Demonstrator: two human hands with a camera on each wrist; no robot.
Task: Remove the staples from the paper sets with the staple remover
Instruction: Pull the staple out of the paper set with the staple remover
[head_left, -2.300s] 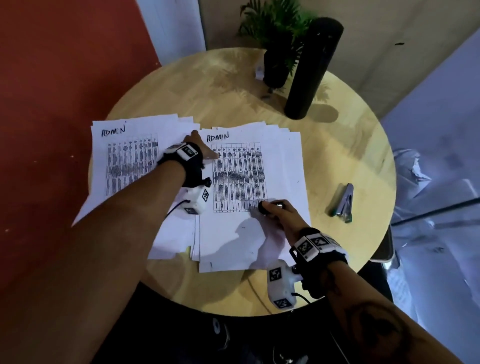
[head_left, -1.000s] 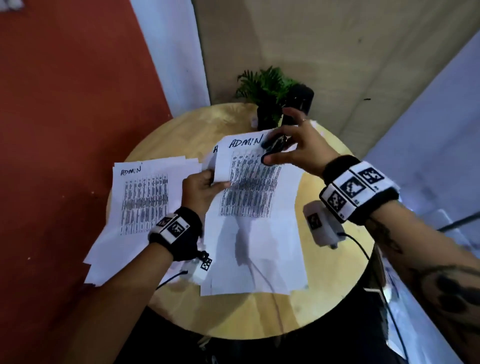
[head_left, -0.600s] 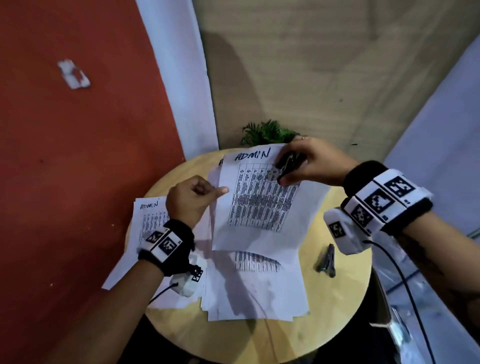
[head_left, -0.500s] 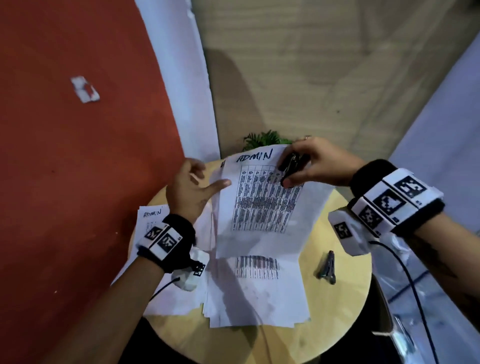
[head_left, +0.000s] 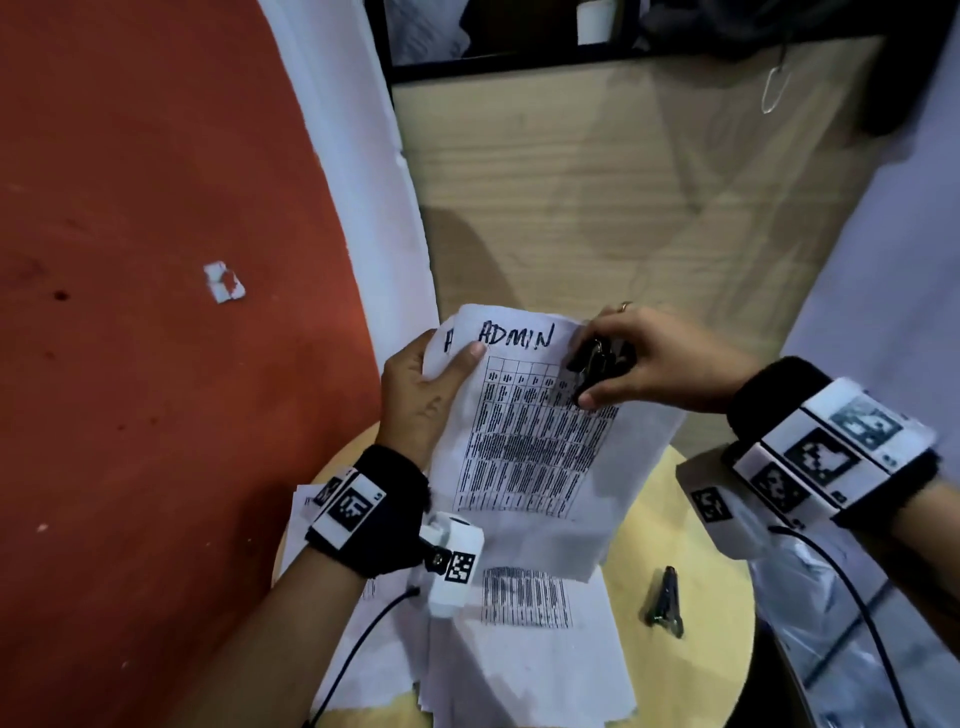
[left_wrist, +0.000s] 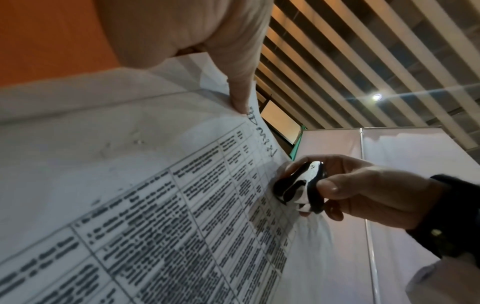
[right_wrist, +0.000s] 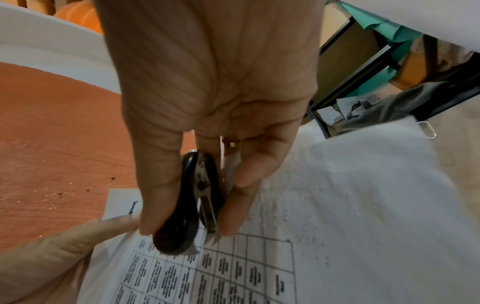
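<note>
**Above the round table, a staple remover at a paper set's top right corner**

Above the table (head_left: 691, 670), the left hand (head_left: 415, 400) holds up a paper set (head_left: 524, 447), headed "ADMIN" in marker, thumb on the front of its top left corner and fingers curled behind. The right hand (head_left: 654, 364) pinches the black staple remover (head_left: 597, 364) between thumb and fingers (a ring shows on one finger), with the tool's metal tips against the same set's top right corner. The right wrist view shows the remover (right_wrist: 193, 203) squeezed nearly closed over the sheet's table grid; whether it has hold of a staple cannot be told. Below the raised set, more printed sheets (head_left: 524, 660) lie stacked flat on the table, and another ADMIN set (head_left: 304, 504) lies to the left of that stack, behind the left wrist. A dark stapler (head_left: 665, 603) lies on the table to the stack's right, apart from it.
</note>
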